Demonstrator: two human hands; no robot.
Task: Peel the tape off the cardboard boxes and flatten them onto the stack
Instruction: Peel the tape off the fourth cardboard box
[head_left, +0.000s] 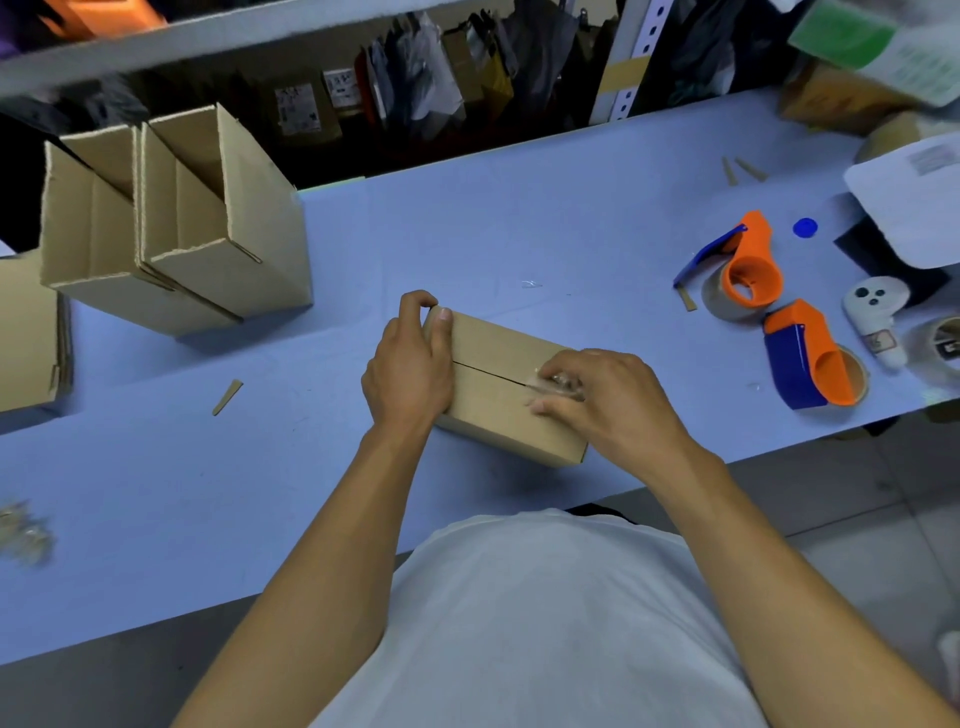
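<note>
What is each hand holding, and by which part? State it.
The left hand grips the cardboard box by its left end. The right hand pinches the peeled end of the clear tape at the seam.

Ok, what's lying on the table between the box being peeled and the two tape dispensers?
In the head view, only bare blue table separates the box from the tape dispensers, apart from a tiny clear scrap farther back.

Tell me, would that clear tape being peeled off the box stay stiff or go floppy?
Probably floppy: the tape already looks crumpled under the right hand. It likely clings to fingers too. The box, steadied by the left hand, looks stiff and light.
</note>
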